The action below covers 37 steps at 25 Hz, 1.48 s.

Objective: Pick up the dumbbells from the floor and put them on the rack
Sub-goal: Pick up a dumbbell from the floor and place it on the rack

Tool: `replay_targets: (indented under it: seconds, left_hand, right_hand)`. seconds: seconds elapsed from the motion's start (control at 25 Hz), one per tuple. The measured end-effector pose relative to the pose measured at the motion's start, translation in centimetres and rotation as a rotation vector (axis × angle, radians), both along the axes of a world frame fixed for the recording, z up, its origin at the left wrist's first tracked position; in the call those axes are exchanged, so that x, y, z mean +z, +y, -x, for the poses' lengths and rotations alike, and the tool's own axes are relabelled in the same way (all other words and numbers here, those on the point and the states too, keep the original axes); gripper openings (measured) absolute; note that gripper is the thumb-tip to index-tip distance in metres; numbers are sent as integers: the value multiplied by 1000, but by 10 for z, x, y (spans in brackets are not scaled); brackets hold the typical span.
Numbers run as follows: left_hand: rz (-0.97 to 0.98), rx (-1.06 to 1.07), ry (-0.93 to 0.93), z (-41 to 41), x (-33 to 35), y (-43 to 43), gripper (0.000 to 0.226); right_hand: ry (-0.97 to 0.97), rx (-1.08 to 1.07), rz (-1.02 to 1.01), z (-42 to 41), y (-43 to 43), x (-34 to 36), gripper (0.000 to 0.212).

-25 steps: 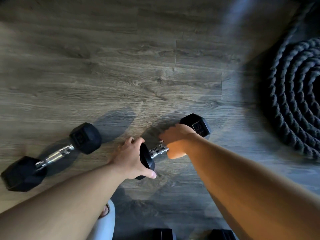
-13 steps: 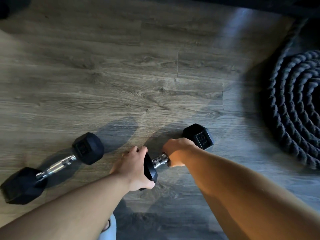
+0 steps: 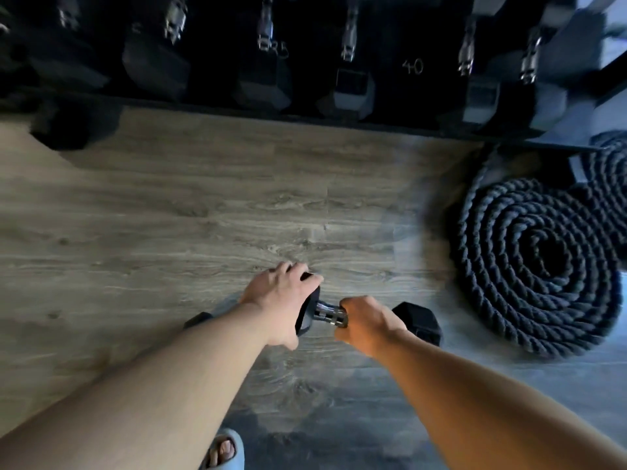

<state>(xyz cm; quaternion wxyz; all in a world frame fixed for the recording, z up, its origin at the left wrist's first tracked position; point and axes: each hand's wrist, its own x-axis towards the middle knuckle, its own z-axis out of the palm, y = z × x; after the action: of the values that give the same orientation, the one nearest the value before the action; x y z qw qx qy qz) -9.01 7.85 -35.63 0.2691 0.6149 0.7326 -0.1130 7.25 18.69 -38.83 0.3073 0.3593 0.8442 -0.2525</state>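
Note:
A black hex dumbbell (image 3: pixel 419 322) with a chrome handle is held in both hands above the wooden floor. My right hand (image 3: pixel 364 322) is wrapped around the handle. My left hand (image 3: pixel 280 295) cups the dumbbell's left head from above and mostly covers it. A second dumbbell (image 3: pixel 196 319) lies on the floor under my left forearm; only a corner of one black head shows. The dumbbell rack (image 3: pixel 339 125) runs across the top of the view, dark, with several hex dumbbells on it and the chalk numbers 35 and 40.
A thick black battle rope (image 3: pixel 539 266) lies coiled on the floor at the right, close to the rack's end. My foot in a light sandal (image 3: pixel 225 449) shows at the bottom edge. Bare wooden floor (image 3: pixel 203 215) stretches between my hands and the rack.
The dumbbell has come up off the floor in both hands. The view has tilted up, so the rack now shows and the second dumbbell has slipped under my left forearm.

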Motion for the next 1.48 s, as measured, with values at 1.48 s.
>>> replay_targets:
  seconds: [1.48]
  left_hand:
    - [-203, -857, 709, 147, 709, 191, 114]
  right_hand:
    - [704, -980, 257, 160, 64, 624, 13]
